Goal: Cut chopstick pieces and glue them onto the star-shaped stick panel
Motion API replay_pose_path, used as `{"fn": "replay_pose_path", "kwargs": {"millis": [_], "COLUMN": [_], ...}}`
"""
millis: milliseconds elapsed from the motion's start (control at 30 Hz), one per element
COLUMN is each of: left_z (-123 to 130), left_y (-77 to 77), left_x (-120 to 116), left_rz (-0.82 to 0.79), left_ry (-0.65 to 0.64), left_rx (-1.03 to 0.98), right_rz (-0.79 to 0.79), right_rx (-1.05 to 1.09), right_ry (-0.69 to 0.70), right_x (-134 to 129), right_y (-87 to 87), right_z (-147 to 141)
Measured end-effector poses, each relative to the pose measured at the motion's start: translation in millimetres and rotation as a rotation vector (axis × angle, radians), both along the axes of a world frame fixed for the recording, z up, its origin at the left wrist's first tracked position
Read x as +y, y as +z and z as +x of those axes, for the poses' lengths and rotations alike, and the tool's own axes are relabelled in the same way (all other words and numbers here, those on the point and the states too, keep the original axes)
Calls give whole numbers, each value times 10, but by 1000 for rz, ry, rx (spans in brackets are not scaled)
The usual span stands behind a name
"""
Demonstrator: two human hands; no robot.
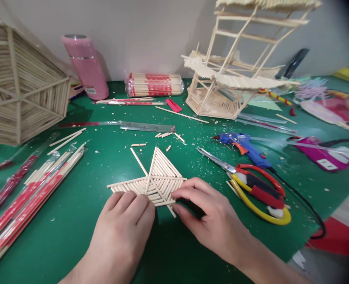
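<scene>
A partly filled panel of wooden sticks (162, 167) lies on the green table, with crossing spokes and rows of short sticks between them. My left hand (124, 221) is closed at the panel's lower left edge, its fingertips curled out of sight. At the lower right corner, my right hand (205, 211) grips the panel between thumb and fingers. One bare stick juts out at the panel's upper left, and another end pokes out below, near my right thumb.
Right of my hands lie pliers (260, 193), scissors (216, 159) and a blue glue gun (245, 148) with a black cable. Behind stand a stick tower (224, 79) and a pink bottle (87, 67). Wrapped sticks (41, 193) and a large stick panel (20, 86) are at left.
</scene>
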State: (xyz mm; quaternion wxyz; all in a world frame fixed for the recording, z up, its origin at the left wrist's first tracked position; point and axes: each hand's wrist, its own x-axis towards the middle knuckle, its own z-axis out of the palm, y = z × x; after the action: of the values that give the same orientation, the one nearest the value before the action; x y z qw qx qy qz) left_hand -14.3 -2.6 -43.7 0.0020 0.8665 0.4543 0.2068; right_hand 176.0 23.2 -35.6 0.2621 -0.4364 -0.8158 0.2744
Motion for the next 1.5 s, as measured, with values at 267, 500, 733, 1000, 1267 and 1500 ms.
{"fn": "replay_pose_path", "kwargs": {"millis": [267, 500, 733, 1000, 1267, 1500], "left_z": [-34, -90, -88, -89, -69, -43], "left_y": [-22, 37, 21, 28, 8, 27], "left_x": [-29, -24, -20, -16, -19, 6], "left_rz": [-90, -171, -179, -179, -163, -135], "left_ry": [25, 117, 123, 113, 115, 81], "left_rx": [-67, -211, -245, -254, -233, -194], "right_rz": [2, 16, 8, 0, 10, 15], "right_rx": [-64, -54, -38, -52, -53, -72], "right_ry": [30, 20, 17, 19, 18, 22], "right_x": [1, 5, -5, -40, -3, -24], "right_y": [0, -28, -32, -30, -40, -25], "right_z": [-7, 1, 0, 17, -8, 8]}}
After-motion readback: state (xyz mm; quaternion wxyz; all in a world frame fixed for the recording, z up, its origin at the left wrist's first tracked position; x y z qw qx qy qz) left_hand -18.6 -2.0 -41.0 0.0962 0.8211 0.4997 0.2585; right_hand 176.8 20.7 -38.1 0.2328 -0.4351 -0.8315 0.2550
